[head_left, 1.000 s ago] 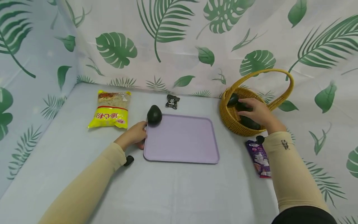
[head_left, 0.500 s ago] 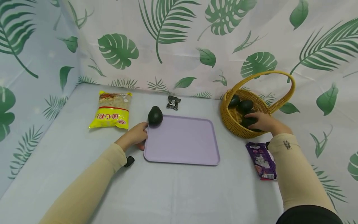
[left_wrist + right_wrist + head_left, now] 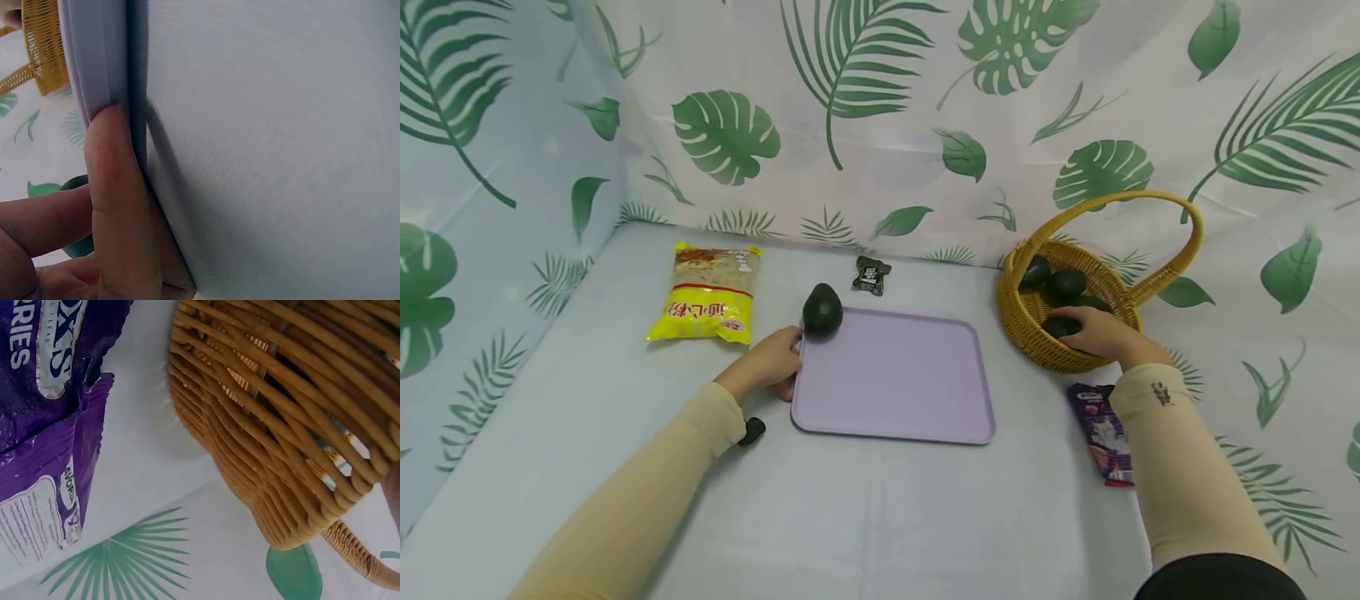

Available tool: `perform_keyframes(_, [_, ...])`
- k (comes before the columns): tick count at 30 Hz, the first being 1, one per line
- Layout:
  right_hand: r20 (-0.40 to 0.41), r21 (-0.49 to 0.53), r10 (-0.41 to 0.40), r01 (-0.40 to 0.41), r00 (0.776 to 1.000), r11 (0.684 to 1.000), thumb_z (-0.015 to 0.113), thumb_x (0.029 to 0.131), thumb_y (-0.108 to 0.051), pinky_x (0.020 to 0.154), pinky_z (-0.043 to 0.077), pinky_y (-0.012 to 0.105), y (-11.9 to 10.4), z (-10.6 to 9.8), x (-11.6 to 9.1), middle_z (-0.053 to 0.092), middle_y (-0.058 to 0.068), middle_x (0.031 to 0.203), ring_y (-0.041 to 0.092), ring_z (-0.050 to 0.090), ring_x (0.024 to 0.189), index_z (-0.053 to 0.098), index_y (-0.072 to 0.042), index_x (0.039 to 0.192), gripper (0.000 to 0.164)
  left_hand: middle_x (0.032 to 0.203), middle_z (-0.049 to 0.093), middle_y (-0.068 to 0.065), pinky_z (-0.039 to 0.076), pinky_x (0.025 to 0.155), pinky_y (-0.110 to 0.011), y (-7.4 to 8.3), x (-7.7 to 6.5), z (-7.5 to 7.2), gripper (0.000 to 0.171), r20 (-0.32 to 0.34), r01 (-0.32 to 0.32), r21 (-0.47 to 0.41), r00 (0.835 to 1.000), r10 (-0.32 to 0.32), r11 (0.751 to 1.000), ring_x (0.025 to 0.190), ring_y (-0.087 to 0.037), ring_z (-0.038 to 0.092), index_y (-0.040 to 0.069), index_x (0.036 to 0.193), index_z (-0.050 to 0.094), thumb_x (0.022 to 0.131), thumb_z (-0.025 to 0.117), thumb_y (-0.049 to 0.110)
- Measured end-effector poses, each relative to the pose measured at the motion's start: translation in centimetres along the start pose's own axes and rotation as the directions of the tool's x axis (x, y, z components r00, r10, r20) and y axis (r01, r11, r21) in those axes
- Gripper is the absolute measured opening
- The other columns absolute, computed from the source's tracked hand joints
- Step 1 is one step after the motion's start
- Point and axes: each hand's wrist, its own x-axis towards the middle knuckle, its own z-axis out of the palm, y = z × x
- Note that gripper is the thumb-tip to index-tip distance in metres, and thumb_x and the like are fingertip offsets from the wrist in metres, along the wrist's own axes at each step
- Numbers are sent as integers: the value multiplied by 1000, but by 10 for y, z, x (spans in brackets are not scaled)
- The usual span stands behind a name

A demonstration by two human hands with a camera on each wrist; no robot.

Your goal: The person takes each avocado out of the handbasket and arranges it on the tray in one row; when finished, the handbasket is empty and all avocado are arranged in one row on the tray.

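My left hand (image 3: 767, 362) holds the left edge of a shallow lilac tray (image 3: 895, 379); in the left wrist view one digit lies along the tray's outer side. On the tray's back left corner rests a dark green avocado (image 3: 822, 311). Reaching into a yellow wicker basket (image 3: 1026, 337) at the right, my right hand (image 3: 1105, 335) has its fingers curled over an avocado (image 3: 1060, 326). Several more avocados (image 3: 1065, 285) lie in the basket. Its wall hides most of the right hand's work in the right wrist view.
A yellow bag of pasta (image 3: 707, 296) lies at the back left. Behind the tray is a small black wrapped packet (image 3: 871, 275). A purple snack bag (image 3: 1105, 433) sits in front of the basket, partly under the right forearm. Leaf-patterned cloth forms the back wall.
My right hand has shifted within the basket from the middle avocados to one nearer the front, uncovering those behind. The left hand keeps its place at the tray.
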Motion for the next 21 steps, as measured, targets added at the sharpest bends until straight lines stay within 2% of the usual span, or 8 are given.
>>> perform_keyframes(5, [22,30,23,-24,999,999,58,96,-31,104,28,78,-2,-1,-4,35,39,144,61,31,131,37,-6,151,64,106,49,-17,61,54,-33,0,2,1,66,-5,-3,11,1000,4,1000,71,-24,60,0,154,25,91,47,-2])
perform_keyframes(11, [7,65,7,-7,1000,998,57,97,-32,104,26,79,0,0,-3,32,39,146,61,29,132,37,-6,151,64,103,49,-17,61,53,-32,-1,3,1,67,-6,-10,12,1000,10,1000,71,-24,60,-1,153,26,90,47,-3])
perform_keyframes(16, [-27,114,19,-16,999,993,60,96,-36,104,25,79,4,2,-2,29,38,148,60,27,133,36,-6,151,67,105,49,-17,61,53,-32,-2,4,1,66,-6,-8,13,1000,8,1000,73,-24,60,0,153,26,90,47,-3])
perform_keyframes(21, [-93,150,34,-19,995,988,64,93,-46,106,23,77,0,0,-6,24,37,152,60,23,136,32,-6,153,79,105,49,-17,61,54,-32,-2,3,1,66,-8,-7,15,1000,7,1000,74,-25,60,-1,153,25,91,47,-4])
